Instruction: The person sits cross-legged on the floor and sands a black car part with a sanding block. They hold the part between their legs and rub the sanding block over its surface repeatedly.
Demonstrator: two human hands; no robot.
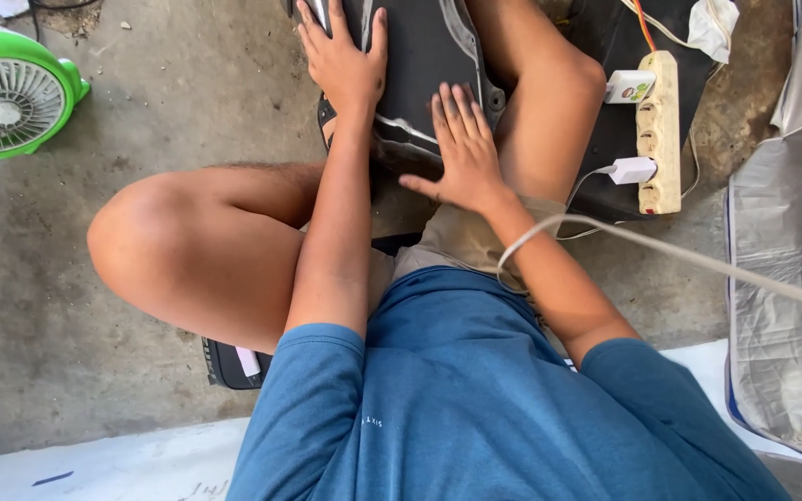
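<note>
the person sits on the concrete floor (39, 306) with a dark plastic panel (424, 56) lying between the knees. the left hand (345, 60) lies flat on the panel's far part, fingers spread, gripping nothing. the right hand (464, 153) presses open-palmed on the panel's near edge, apart from the left. right of the panel lies a cream power strip (661, 130) with white chargers plugged in. far left of the panel stands a green fan (6, 93).
</note>
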